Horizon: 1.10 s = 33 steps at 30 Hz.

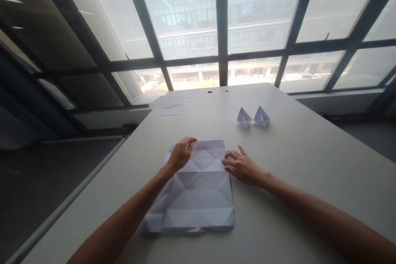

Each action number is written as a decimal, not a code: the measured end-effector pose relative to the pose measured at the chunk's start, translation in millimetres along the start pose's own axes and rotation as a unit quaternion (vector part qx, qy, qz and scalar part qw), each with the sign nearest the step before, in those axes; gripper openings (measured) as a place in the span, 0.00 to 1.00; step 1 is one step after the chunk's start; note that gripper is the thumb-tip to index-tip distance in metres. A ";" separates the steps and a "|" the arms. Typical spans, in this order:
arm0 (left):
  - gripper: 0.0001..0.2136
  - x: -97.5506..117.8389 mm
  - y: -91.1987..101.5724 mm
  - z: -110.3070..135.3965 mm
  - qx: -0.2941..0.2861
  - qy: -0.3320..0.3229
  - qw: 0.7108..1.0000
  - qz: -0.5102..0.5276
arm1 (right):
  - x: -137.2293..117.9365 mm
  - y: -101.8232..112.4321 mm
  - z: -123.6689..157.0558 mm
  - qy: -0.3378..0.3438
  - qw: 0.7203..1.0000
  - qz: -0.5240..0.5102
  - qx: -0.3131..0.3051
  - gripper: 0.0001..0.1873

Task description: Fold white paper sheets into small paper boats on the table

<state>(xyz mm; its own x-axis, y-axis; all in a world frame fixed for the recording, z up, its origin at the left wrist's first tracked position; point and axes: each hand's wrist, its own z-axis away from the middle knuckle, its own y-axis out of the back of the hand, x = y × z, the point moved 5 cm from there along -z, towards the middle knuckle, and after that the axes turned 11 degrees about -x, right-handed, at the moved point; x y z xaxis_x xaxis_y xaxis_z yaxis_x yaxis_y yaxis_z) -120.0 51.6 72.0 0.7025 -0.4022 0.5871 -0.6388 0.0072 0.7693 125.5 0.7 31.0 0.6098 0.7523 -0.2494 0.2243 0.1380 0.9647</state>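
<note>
A white sheet of paper (201,198), crossed by many fold creases, lies opened out on the table in front of me. Over its upper left part is my left hand (182,153), fingers curled together near the top edge; whether they pinch the paper is hidden. My right hand (243,168) rests at the sheet's upper right edge, fingers apart and bent, the fingertips at the paper's border. Beyond it stand two folded paper boats, a left one (244,119) and a right one (262,117), side by side.
The white table (297,165) runs away toward a large framed window (253,12). Several flat paper sheets (167,105) lie at its far left. A small dark round hole (209,92) is near the far edge. Dark floor (46,177) shows at left.
</note>
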 end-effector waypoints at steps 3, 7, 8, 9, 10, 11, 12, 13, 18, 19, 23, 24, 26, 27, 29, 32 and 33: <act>0.18 -21.0 -18.3 24.2 0.028 -0.006 0.998 -0.050 | 7.4 0.3 -0.3 -0.066 0.997 0.017 0.033 0.17; 0.23 -29.1 -45.2 36.8 -0.036 -0.016 0.992 -0.118 | 4.4 -7.0 -3.2 -0.034 0.999 0.009 0.021 0.22; 0.24 -29.8 -48.8 36.5 -0.050 -0.019 0.989 -0.139 | 3.3 -10.1 -3.8 -0.016 1.000 0.004 0.003 0.25; 0.25 -30.7 -51.1 35.6 -0.064 -0.020 0.985 -0.158 | 3.2 -12.9 -3.8 -0.004 1.000 0.001 -0.015 0.26; 0.25 -31.9 -52.5 34.4 -0.077 -0.021 0.981 -0.175 | 4.5 -15.0 -3.1 -0.001 1.000 -0.002 -0.030 0.27; 0.25 -33.7 -52.8 33.5 -0.088 -0.020 0.978 -0.189 | 7.2 -15.9 -1.6 -0.006 0.999 -0.004 -0.039 0.27; 0.26 -36.0 -52.4 33.2 -0.096 -0.019 0.975 -0.202 | 10.7 -15.8 0.8 -0.013 0.999 -0.005 -0.044 0.28; 0.26 -39.1 -51.8 33.7 -0.104 -0.019 0.971 -0.215 | 14.9 -14.8 4.2 -0.018 0.999 -0.006 -0.046 0.28; 0.25 -58.8 -45.6 45.5 -0.124 -0.049 0.955 -0.265 | 44.2 -4.3 35.3 -0.032 0.997 -0.006 -0.064 0.28; 0.26 -61.8 -43.7 47.4 -0.133 -0.051 0.952 -0.271 | 51.3 -1.0 43.2 -0.038 0.997 -0.005 -0.061 0.28; 0.25 -48.7 -28.9 36.8 -0.141 -0.043 0.944 -0.294 | 72.8 11.1 66.0 -0.042 0.998 -0.011 -0.048 0.26; 0.24 -37.2 -23.7 27.9 -0.121 -0.040 0.946 -0.298 | 76.1 14.3 67.6 -0.045 0.998 -0.013 -0.034 0.24; 0.22 -5.5 -17.5 4.2 -0.074 -0.052 0.952 -0.292 | 79.6 19.6 65.0 -0.055 0.998 -0.016 0.005 0.20; 0.21 12.6 -18.2 -8.9 -0.052 -0.067 0.957 -0.276 | 80.0 21.3 61.3 -0.062 0.998 -0.017 0.027 0.19; 0.18 47.3 -32.8 -33.6 -0.053 -0.120 0.965 -0.226 | 79.1 21.8 51.2 -0.078 0.995 -0.017 0.067 0.19; 0.15 79.4 -75.7 -56.6 -0.092 -0.171 0.969 -0.155 | 75.6 16.0 36.9 -0.090 0.991 -0.013 0.099 0.21; 0.14 83.9 -91.2 -59.6 -0.099 -0.177 0.969 -0.144 | 74.7 13.1 33.9 -0.088 0.991 -0.011 0.103 0.21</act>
<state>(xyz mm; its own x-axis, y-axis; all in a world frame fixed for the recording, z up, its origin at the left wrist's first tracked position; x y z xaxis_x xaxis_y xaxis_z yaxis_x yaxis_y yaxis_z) 16.0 71.7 66.1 0.6691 -0.7014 0.2457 -0.3356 0.0099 0.9420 199.7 37.0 22.2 0.7218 0.6240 -0.2995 0.3793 0.0054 0.9253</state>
